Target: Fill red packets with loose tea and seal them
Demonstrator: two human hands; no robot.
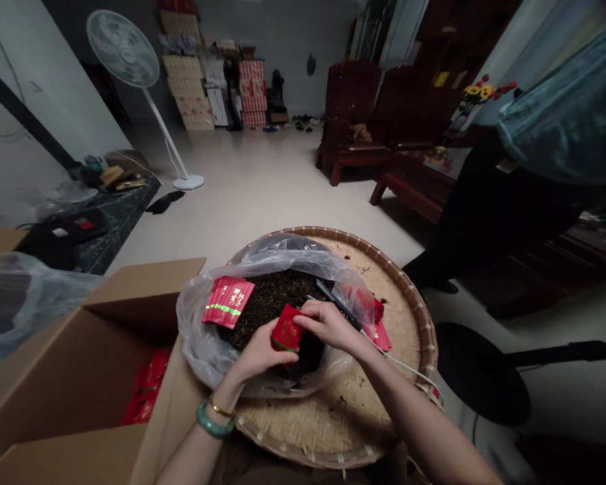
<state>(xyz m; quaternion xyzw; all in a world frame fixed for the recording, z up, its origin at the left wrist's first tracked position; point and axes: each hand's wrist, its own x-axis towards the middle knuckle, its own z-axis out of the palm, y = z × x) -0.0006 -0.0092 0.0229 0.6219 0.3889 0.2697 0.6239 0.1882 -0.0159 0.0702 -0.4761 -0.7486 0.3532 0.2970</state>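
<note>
Both my hands hold one small red packet [285,333] above a clear plastic bag [202,337] of dark loose tea leaves [273,296]. My left hand [260,350] grips the packet's lower left side, fingers closed. My right hand [327,322] pinches its top edge. A stack of flat red packets [227,301] lies on the tea at the left. The bag rests on a round woven bamboo tray [409,303]. A dark slim tool [336,302] with a white cord lies just right of my right hand.
An open cardboard box [81,350] at the left holds more red packets [146,391]. More red packets [381,333] lie on the tray's right side. Another person in dark trousers [485,209] stands at the right. A standing fan [131,60], wooden chairs and stacked boxes fill the back.
</note>
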